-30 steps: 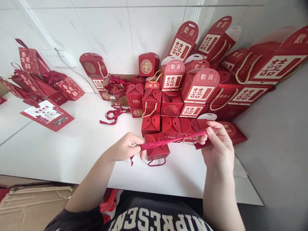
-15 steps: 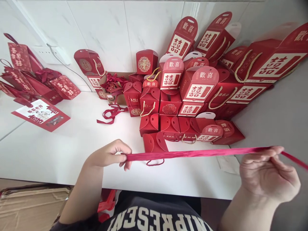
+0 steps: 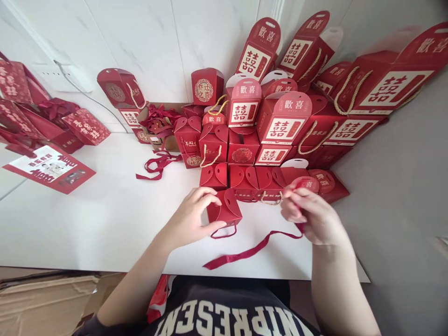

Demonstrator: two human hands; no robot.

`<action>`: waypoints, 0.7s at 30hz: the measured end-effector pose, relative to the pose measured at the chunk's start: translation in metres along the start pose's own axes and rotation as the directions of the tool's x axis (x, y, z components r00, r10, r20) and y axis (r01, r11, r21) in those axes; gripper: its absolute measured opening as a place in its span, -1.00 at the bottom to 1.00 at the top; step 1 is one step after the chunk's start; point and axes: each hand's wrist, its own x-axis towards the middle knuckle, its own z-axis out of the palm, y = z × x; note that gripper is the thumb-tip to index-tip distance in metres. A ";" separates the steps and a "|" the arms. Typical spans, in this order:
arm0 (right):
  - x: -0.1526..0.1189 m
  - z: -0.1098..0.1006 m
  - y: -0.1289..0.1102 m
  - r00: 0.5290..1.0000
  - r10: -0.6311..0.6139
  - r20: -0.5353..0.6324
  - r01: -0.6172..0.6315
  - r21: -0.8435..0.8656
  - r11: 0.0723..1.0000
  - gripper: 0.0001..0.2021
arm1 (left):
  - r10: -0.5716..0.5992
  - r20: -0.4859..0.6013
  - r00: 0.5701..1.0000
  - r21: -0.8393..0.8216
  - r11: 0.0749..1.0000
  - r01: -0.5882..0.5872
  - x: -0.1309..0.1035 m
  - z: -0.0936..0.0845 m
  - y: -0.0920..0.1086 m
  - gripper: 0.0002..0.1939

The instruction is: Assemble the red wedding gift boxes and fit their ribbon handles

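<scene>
My right hand (image 3: 313, 212) is closed around one end of a dark red ribbon (image 3: 252, 249). The ribbon trails down and leftward over the white tabletop (image 3: 168, 252), its free end lying near the front edge. At the left side of a small red gift box (image 3: 227, 210) is my left hand (image 3: 198, 217), thumb and fingers spread apart. Its fingertips overlap the box's edge; whether they press on it I cannot tell. The box has curved interlocking flaps on top and a thin dark red cord handle at its front.
Stacked red gift boxes (image 3: 283, 130) with rope handles fill the back right. An open carton (image 3: 159, 126) holds tangled ribbons, and a loose ribbon (image 3: 157, 165) lies before it. Red gift bags (image 3: 45, 123) and a printed card (image 3: 51, 168) are on the left. A grey wall (image 3: 402, 200) borders the right.
The ribbon was stretched between both hands. My left hand has released it and moved right to the small box. My right hand has moved left with the ribbon, which now hangs slack.
</scene>
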 end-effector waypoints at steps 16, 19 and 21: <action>0.021 0.038 0.030 0.965 0.065 0.252 0.016 -0.306 0.952 -0.77 | 0.174 0.155 0.972 -0.170 0.974 -0.147 0.026 0.020 -0.040 -0.59; 0.019 0.040 0.032 0.964 0.018 0.265 0.088 -0.381 0.920 -0.71 | 0.170 0.118 0.978 -0.185 0.972 -0.147 0.027 0.025 -0.041 -0.62; 0.017 0.042 0.034 0.974 -0.011 0.225 0.109 -0.427 0.898 -0.65 | 0.154 0.091 0.984 -0.186 0.973 -0.136 0.026 0.029 -0.040 -0.64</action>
